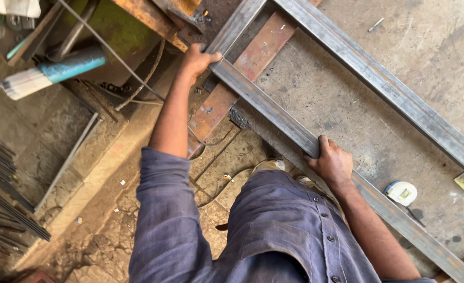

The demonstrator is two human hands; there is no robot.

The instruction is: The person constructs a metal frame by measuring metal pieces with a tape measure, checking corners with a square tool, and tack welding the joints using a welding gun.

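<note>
Here both hands grip the steel bar, perhaps over a rusty plate.

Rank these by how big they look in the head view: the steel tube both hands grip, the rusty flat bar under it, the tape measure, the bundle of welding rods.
1. Steel tube, longest by far.
2. Rusty flat bar.
3. Bundle of welding rods.
4. Tape measure, smallest.
The bar is partly hidden, so its gap over the rods is unsure.
</note>
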